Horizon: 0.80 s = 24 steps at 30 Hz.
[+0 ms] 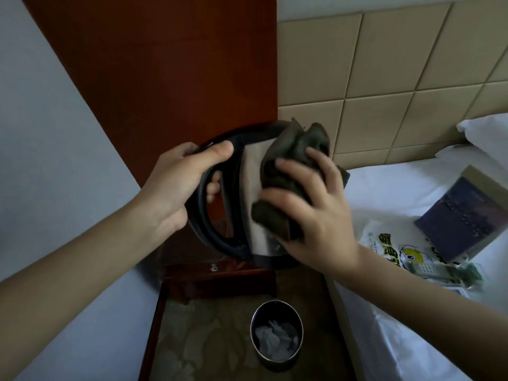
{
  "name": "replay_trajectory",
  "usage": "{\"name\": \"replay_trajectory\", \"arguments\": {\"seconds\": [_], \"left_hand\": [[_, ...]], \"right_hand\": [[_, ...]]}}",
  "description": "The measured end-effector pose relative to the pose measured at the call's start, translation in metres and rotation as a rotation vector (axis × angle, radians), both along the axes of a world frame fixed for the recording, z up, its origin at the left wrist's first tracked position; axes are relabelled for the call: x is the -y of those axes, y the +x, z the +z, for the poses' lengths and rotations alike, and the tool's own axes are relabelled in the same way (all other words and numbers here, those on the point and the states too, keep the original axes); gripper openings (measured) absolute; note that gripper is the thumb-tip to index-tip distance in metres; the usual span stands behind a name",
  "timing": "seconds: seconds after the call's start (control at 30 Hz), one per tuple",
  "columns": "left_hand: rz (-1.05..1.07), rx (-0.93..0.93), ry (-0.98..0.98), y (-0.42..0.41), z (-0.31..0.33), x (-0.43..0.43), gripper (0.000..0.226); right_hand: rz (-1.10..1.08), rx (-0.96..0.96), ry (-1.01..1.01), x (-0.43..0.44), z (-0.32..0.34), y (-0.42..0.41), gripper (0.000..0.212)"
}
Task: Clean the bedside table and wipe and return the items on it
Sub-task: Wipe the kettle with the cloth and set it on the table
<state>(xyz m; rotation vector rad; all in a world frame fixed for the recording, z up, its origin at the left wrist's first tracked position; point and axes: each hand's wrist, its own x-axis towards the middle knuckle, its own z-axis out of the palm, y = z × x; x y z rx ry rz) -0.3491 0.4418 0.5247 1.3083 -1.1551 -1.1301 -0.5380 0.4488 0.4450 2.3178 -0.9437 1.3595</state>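
Note:
My left hand (176, 185) grips the black handle of a steel electric kettle (254, 215) and holds it up in the air above the bedside table (220, 270). My right hand (310, 213) presses a crumpled dark cloth (291, 160) against the kettle's metal side, fingers curled round the cloth. The kettle hides most of the dark wooden table; only its front edge and a small knob show below.
A bed with white sheets (398, 188) lies on the right, carrying a dark blue book (464, 218), a printed white plastic bag (398, 248) and a remote control (439, 270). A round metal bin (276, 334) holding crumpled paper stands on the patterned carpet below. Wooden panel and padded headboard behind.

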Motion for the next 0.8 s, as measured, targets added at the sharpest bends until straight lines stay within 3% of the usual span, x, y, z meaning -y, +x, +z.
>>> {"name": "replay_trajectory", "arguments": {"seconds": [0.13, 0.27, 0.4, 0.5, 0.57, 0.7, 0.8], "left_hand": [[-0.025, 0.013, -0.013, 0.000, 0.010, 0.005, 0.027], [-0.110, -0.003, 0.038, -0.001, 0.009, 0.003, 0.032], [-0.136, 0.037, 0.089, 0.005, 0.007, 0.003, 0.033], [-0.099, 0.038, 0.147, 0.010, 0.000, 0.004, 0.028], [-0.106, 0.046, 0.180, 0.007, -0.005, 0.005, 0.026], [-0.112, 0.004, 0.214, -0.008, -0.004, 0.006, 0.022], [-0.107, -0.007, 0.215, -0.006, 0.001, 0.011, 0.024]], "right_hand": [[0.095, -0.176, -0.046, 0.008, -0.002, -0.019, 0.043], [0.153, 0.076, 0.120, 0.034, 0.054, -0.014, 0.050], [0.250, -0.287, -0.003, 0.029, 0.024, -0.029, 0.043], [0.264, -0.515, 0.038, 0.020, -0.004, -0.047, 0.049], [0.261, -0.449, 0.061, 0.023, 0.001, -0.037, 0.053], [0.173, -0.124, 0.113, 0.028, 0.035, -0.003, 0.049], [0.218, -0.206, 0.012, 0.016, 0.002, -0.010, 0.040]]}}
